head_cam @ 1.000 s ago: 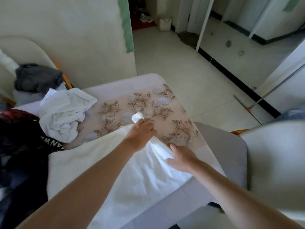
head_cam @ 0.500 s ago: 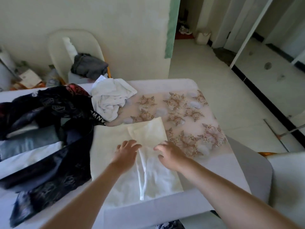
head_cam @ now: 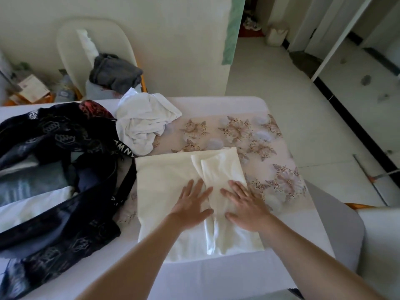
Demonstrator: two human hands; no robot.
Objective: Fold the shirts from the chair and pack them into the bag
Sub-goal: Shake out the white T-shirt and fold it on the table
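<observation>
Writing: black bag [head_cam: 65, 169] has white block letters on its strap [head_cam: 124, 149], only "NW" legible, the rest folded under. There is a small white print patch near the bag's top left, too blurred to read. A card on the floor [head_cam: 32, 88] carries print, unreadable.

Cream shirt [head_cam: 160, 191] lies flat on the table [head_cam: 216, 276], near the front edge, just right of the bag and touching its strap. It is plain, smooth and unprinted. Its right side is folded inward as a long narrow panel [head_cam: 223, 169] running from the far edge to the near edge.

Left hand [head_cam: 190, 204] is flat, fingers straight and spread, palm down at the panel's left edge. Right hand [head_cam: 244, 208] is also flat and spread, pressing on the panel itself. The hands are close together but not touching.

Crumpled white shirt [head_cam: 142, 122] sits on the table behind the cream one, against the bag. Grey garment [head_cam: 114, 72] is heaped on the chair [head_cam: 71, 40] behind the table. The bag is open, with folded pale and blue cloth [head_cam: 32, 182] inside. Floral tablecloth [head_cam: 259, 135] covers the far right of the table.
</observation>
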